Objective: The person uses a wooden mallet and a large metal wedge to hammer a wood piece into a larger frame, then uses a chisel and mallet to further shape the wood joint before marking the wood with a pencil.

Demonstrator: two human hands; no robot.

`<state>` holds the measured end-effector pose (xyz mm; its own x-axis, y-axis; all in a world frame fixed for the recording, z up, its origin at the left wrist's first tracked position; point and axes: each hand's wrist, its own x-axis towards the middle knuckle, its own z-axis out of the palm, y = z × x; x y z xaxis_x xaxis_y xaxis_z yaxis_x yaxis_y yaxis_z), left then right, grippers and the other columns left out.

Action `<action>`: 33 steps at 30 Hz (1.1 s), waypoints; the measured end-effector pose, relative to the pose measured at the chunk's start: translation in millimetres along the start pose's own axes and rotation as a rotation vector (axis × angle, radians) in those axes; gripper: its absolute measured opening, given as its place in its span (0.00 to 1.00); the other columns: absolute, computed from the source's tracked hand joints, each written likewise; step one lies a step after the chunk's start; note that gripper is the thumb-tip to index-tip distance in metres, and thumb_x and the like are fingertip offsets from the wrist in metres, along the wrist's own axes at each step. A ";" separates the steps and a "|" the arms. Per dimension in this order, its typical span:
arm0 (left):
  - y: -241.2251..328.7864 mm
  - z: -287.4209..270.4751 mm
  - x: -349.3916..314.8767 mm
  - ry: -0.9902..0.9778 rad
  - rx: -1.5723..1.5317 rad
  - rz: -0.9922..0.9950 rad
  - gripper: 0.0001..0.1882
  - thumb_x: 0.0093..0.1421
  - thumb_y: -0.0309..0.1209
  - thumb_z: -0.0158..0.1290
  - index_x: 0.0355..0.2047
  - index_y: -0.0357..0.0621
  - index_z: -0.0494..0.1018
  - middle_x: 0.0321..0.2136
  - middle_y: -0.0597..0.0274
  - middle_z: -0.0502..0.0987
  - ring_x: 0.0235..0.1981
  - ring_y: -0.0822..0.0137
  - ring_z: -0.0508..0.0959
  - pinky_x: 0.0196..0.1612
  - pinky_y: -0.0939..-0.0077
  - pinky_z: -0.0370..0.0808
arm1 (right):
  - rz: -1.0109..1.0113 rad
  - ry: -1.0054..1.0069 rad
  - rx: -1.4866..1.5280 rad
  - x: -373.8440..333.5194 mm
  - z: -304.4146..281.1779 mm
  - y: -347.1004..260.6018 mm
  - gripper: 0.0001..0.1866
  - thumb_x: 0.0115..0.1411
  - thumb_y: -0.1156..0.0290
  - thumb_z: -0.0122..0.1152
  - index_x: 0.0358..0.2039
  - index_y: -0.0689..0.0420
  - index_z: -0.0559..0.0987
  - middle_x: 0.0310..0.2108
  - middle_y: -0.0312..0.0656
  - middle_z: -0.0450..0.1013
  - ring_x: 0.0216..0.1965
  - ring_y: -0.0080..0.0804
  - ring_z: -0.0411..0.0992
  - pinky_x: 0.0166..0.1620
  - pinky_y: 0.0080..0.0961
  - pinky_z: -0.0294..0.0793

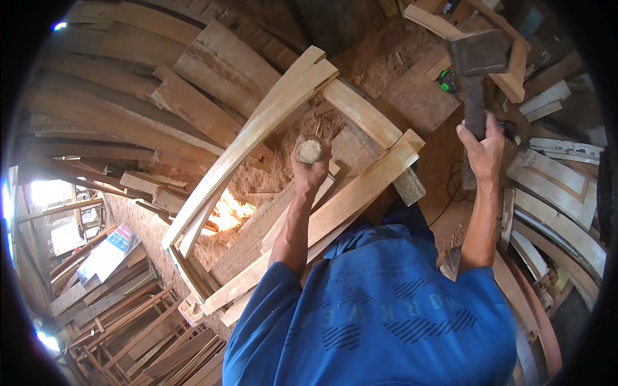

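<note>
My left hand [311, 166] is closed around a round wooden piece [309, 151], seen end-on with a pale, rough top. What lies below that grip is hidden. The hand is over the opening of a long wooden frame [367, 175], made of pale rails with shorter crosspieces at both ends. Out to the right, my right hand [483, 148] grips the dark handle of a mallet [479, 55] with a broad, blocky head. The mallet is raised, its head pointing away from me and apart from the frame.
Long boards [122, 109] are stacked at the far left. Thin strips and frames [122, 341] lie at the lower left. Another wooden frame [515, 71] is at the far right, near a green-and-black object [447, 81]. Panels and curved pieces [560, 186] crowd the right side. Sawdust covers the floor [360, 61].
</note>
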<state>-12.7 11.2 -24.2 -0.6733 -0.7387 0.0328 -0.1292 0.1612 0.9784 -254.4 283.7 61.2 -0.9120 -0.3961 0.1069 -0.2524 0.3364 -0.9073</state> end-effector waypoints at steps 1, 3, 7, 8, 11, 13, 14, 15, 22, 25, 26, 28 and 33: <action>-0.3 0.7 -0.7 0.010 -0.042 -0.008 0.07 0.64 0.27 0.62 0.35 0.42 0.73 0.25 0.70 0.75 0.27 0.78 0.74 0.32 0.81 0.72 | -0.133 0.117 0.056 -1.1 1.5 -14.6 0.11 0.57 0.74 0.69 0.39 0.60 0.77 0.29 0.32 0.73 0.32 0.19 0.69 0.38 0.23 0.71; 0.3 3.4 -2.5 -0.005 -0.069 -0.008 0.07 0.64 0.27 0.62 0.35 0.42 0.73 0.25 0.70 0.75 0.28 0.79 0.74 0.32 0.81 0.72 | -0.184 0.090 0.123 -3.4 -2.3 -47.6 0.12 0.59 0.74 0.69 0.41 0.61 0.77 0.29 0.33 0.74 0.31 0.19 0.70 0.38 0.22 0.72; 1.0 3.2 -7.4 0.007 0.049 0.087 0.08 0.64 0.29 0.61 0.33 0.42 0.73 0.22 0.67 0.76 0.23 0.75 0.77 0.27 0.78 0.73 | -0.302 -0.061 0.384 -15.7 7.6 -92.1 0.10 0.64 0.74 0.64 0.43 0.63 0.76 0.30 0.39 0.75 0.30 0.22 0.73 0.37 0.24 0.75; 2.3 3.7 -8.1 0.007 0.047 0.090 0.08 0.64 0.29 0.61 0.33 0.42 0.73 0.22 0.67 0.76 0.23 0.75 0.77 0.27 0.78 0.73 | -0.305 -0.060 0.383 -19.0 11.0 -96.3 0.10 0.64 0.74 0.64 0.43 0.63 0.76 0.30 0.39 0.75 0.30 0.22 0.73 0.37 0.24 0.75; 5.8 5.1 -10.1 0.015 0.024 0.115 0.08 0.64 0.29 0.61 0.33 0.42 0.73 0.23 0.67 0.76 0.23 0.75 0.77 0.27 0.78 0.74 | -0.501 -0.120 0.400 -25.1 22.3 -105.6 0.11 0.65 0.74 0.63 0.44 0.66 0.74 0.29 0.41 0.75 0.27 0.23 0.72 0.34 0.22 0.74; 6.4 4.5 -11.2 0.016 -0.061 -0.011 0.07 0.64 0.26 0.62 0.35 0.42 0.73 0.27 0.72 0.75 0.29 0.80 0.72 0.33 0.82 0.71 | -0.506 -0.154 0.346 -27.4 22.3 -110.5 0.11 0.65 0.74 0.63 0.44 0.66 0.74 0.28 0.40 0.75 0.27 0.23 0.73 0.34 0.22 0.75; 4.4 3.5 -11.6 0.018 -0.062 -0.010 0.07 0.64 0.26 0.62 0.35 0.42 0.73 0.27 0.72 0.75 0.29 0.80 0.72 0.33 0.82 0.71 | -0.513 -0.181 0.286 -29.1 21.9 -113.5 0.12 0.65 0.74 0.63 0.44 0.66 0.74 0.28 0.40 0.75 0.28 0.22 0.73 0.34 0.22 0.75; 0.9 2.2 -12.2 0.021 -0.047 -0.027 0.07 0.64 0.26 0.62 0.35 0.42 0.73 0.27 0.72 0.74 0.29 0.80 0.72 0.33 0.82 0.71 | -0.471 -0.159 0.315 -33.2 25.2 -115.2 0.12 0.65 0.74 0.64 0.44 0.66 0.74 0.28 0.41 0.75 0.28 0.22 0.73 0.34 0.21 0.75; -2.0 -1.9 -14.1 0.012 -0.042 -0.021 0.07 0.64 0.27 0.61 0.34 0.42 0.73 0.25 0.71 0.74 0.28 0.80 0.71 0.32 0.82 0.70 | -0.527 -0.195 0.273 -33.8 25.6 -128.4 0.10 0.64 0.74 0.64 0.42 0.67 0.76 0.28 0.41 0.76 0.28 0.22 0.74 0.34 0.20 0.74; -3.6 0.2 -13.0 0.003 -0.014 0.054 0.07 0.64 0.26 0.61 0.33 0.42 0.73 0.25 0.70 0.74 0.28 0.79 0.71 0.32 0.81 0.71 | -0.573 -0.201 0.249 -34.9 28.7 -133.8 0.10 0.63 0.74 0.66 0.41 0.66 0.77 0.29 0.41 0.77 0.28 0.22 0.74 0.35 0.21 0.75; -3.7 0.3 -13.7 0.003 -0.014 0.054 0.07 0.64 0.26 0.61 0.33 0.42 0.73 0.25 0.70 0.74 0.28 0.79 0.71 0.32 0.81 0.71 | -0.618 -0.181 0.227 -34.9 32.5 -134.7 0.10 0.62 0.74 0.66 0.41 0.65 0.78 0.30 0.41 0.78 0.29 0.23 0.75 0.35 0.23 0.76; -3.5 -0.3 -18.2 -0.076 -0.006 0.033 0.07 0.64 0.26 0.61 0.33 0.42 0.73 0.25 0.70 0.75 0.28 0.78 0.72 0.32 0.79 0.71 | -0.662 -0.161 0.204 -36.3 41.0 -138.3 0.09 0.62 0.74 0.67 0.40 0.64 0.79 0.31 0.41 0.79 0.29 0.25 0.76 0.36 0.25 0.77; 12.9 2.3 -22.9 -0.061 -0.017 0.119 0.09 0.61 0.29 0.63 0.36 0.40 0.75 0.28 0.68 0.78 0.31 0.76 0.77 0.36 0.77 0.76 | -0.678 -0.329 0.091 -44.2 70.5 -125.9 0.10 0.59 0.71 0.67 0.42 0.56 0.81 0.32 0.46 0.81 0.32 0.45 0.81 0.40 0.40 0.81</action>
<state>-0.7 31.7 -12.7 -0.7259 -0.6740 0.1369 -0.0337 0.2336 0.9718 -159.6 198.6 142.0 -0.4192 -0.7304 0.5392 -0.6826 -0.1380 -0.7176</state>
